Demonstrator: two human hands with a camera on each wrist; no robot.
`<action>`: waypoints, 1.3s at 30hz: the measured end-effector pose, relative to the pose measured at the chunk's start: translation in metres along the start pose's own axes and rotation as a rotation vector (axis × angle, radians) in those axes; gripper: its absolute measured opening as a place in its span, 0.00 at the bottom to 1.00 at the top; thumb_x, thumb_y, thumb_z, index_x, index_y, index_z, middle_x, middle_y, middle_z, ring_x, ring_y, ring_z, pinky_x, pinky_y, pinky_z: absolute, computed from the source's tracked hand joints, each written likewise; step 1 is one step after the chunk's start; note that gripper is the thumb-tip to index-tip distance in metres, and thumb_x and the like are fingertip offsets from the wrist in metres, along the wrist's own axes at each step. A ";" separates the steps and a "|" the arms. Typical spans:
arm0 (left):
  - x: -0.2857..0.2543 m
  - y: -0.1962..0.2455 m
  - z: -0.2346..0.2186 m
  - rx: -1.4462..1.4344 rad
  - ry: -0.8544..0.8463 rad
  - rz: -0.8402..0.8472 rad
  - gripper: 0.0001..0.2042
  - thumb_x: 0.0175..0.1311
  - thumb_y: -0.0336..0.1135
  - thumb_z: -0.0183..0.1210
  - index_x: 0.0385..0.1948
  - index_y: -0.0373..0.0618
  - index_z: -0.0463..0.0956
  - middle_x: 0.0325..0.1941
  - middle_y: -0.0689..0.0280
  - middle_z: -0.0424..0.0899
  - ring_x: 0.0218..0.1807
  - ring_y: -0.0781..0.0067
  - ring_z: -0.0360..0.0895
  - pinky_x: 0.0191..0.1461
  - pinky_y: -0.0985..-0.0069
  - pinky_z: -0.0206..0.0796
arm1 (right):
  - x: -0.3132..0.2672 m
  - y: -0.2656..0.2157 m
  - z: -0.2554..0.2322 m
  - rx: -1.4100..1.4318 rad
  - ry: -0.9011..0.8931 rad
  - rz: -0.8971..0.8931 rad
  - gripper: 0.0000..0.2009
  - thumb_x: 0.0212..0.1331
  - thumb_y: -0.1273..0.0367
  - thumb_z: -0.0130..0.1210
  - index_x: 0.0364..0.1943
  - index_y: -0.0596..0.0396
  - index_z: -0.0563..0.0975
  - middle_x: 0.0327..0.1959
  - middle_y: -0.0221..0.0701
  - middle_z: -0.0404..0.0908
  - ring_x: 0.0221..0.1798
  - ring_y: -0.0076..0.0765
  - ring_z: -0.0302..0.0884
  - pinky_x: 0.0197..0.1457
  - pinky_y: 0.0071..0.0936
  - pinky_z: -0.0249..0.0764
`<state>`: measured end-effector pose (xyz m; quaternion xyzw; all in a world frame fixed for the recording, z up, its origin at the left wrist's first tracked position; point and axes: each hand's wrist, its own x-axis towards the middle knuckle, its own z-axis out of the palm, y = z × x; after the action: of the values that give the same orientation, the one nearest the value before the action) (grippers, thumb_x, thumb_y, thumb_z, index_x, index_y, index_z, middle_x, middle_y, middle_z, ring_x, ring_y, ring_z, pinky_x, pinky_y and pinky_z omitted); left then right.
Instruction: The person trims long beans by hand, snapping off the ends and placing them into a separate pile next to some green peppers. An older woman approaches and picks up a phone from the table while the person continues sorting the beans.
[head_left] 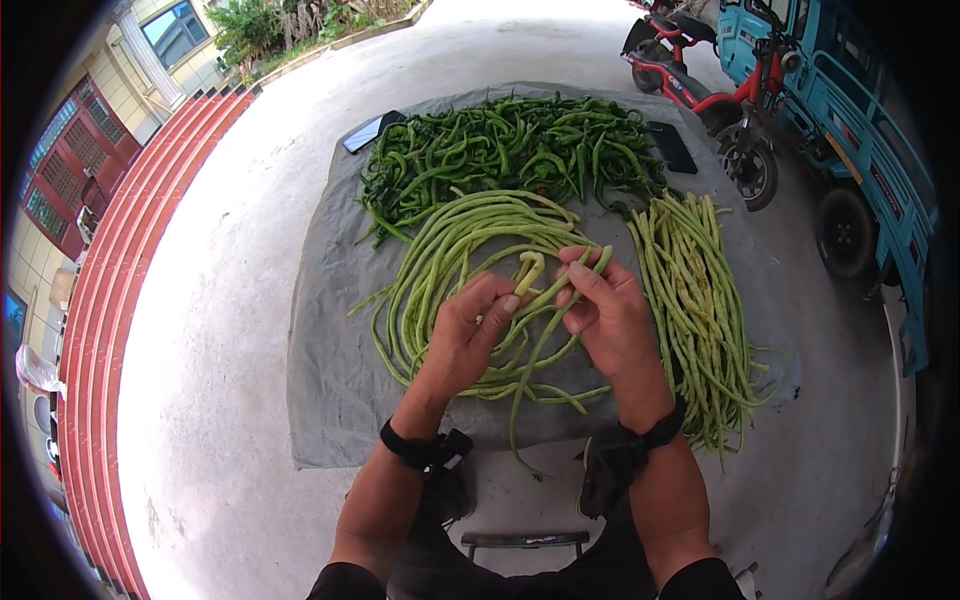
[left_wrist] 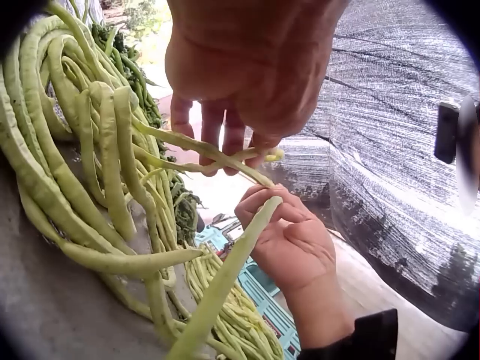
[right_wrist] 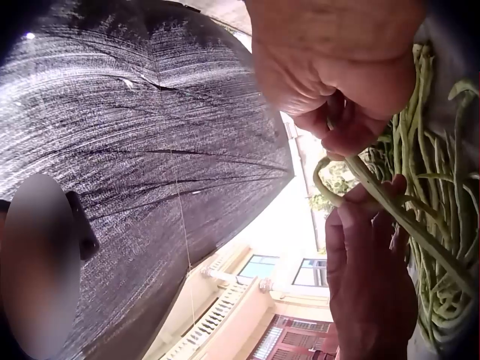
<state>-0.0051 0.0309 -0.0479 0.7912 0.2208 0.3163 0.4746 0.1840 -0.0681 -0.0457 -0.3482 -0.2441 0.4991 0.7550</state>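
Observation:
Both hands are raised over a loose coil of long beans (head_left: 440,240) in the head view. My left hand (head_left: 468,330) pinches a pale long bean (head_left: 530,272) whose end loops back above the thumb. Opposite it, my right hand (head_left: 615,325) pinches another long bean between thumb and fingers, its tip standing up past the thumb. A length of bean stretches between the two hands, and one strand hangs down toward the cloth's near edge. The right wrist view shows the curled bean end (right_wrist: 322,180) beside the left hand's fingers (right_wrist: 360,240).
A straight bundle of long beans (head_left: 690,310) lies on the right of the grey cloth (head_left: 330,380). Green chili peppers (head_left: 500,150) are heaped at the back, with a phone (head_left: 370,131) and a dark flat device (head_left: 673,148) beside them. A blue three-wheeler (head_left: 850,130) stands beyond.

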 end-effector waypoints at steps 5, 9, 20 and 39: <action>0.001 0.005 0.001 0.063 -0.044 0.109 0.07 0.79 0.29 0.55 0.48 0.39 0.81 0.44 0.65 0.82 0.48 0.73 0.79 0.56 0.74 0.70 | 0.003 0.000 -0.008 0.062 0.034 0.082 0.08 0.73 0.70 0.57 0.51 0.55 0.79 0.40 0.29 0.84 0.35 0.22 0.81 0.26 0.21 0.69; 0.003 0.010 -0.001 0.151 -0.092 0.166 0.06 0.78 0.26 0.54 0.47 0.38 0.79 0.41 0.62 0.81 0.46 0.69 0.80 0.53 0.71 0.71 | 0.002 -0.004 -0.013 0.078 0.020 0.130 0.10 0.71 0.70 0.56 0.52 0.55 0.80 0.40 0.27 0.84 0.35 0.20 0.80 0.27 0.19 0.67; 0.001 0.008 -0.004 0.077 -0.130 0.040 0.08 0.78 0.27 0.54 0.51 0.38 0.79 0.41 0.58 0.84 0.43 0.63 0.84 0.49 0.66 0.74 | -0.003 -0.016 -0.005 0.078 -0.112 0.107 0.13 0.73 0.68 0.57 0.56 0.56 0.82 0.37 0.22 0.82 0.34 0.15 0.77 0.28 0.16 0.63; 0.005 0.020 0.023 -0.022 0.099 0.025 0.08 0.72 0.24 0.64 0.49 0.36 0.81 0.43 0.68 0.88 0.43 0.81 0.85 0.49 0.79 0.77 | -0.002 0.001 0.001 0.052 -0.074 -0.005 0.09 0.77 0.66 0.57 0.53 0.52 0.82 0.35 0.22 0.81 0.35 0.14 0.77 0.28 0.16 0.65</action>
<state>0.0155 0.0107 -0.0369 0.7721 0.2304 0.3632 0.4678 0.1821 -0.0690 -0.0455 -0.3090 -0.2597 0.5160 0.7555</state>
